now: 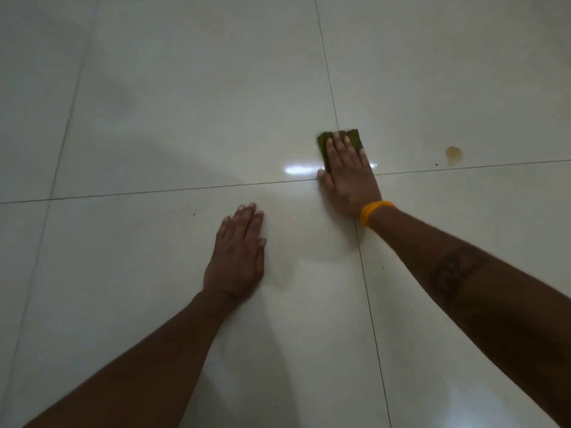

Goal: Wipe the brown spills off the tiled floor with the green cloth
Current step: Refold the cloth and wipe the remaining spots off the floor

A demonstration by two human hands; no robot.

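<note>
Your right hand (347, 177) presses the green cloth (355, 138) flat-fingered; left hand (239, 257) rests flat, holding nothing. One brown spill (453, 154) remains, right.

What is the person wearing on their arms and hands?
Both forearms are bare, with no sleeves showing, and neither the left hand nor the right hand has a glove. The right wrist wears a yellow-orange band. A dark patterned mark, like a tattoo, sits on the right forearm.
</note>
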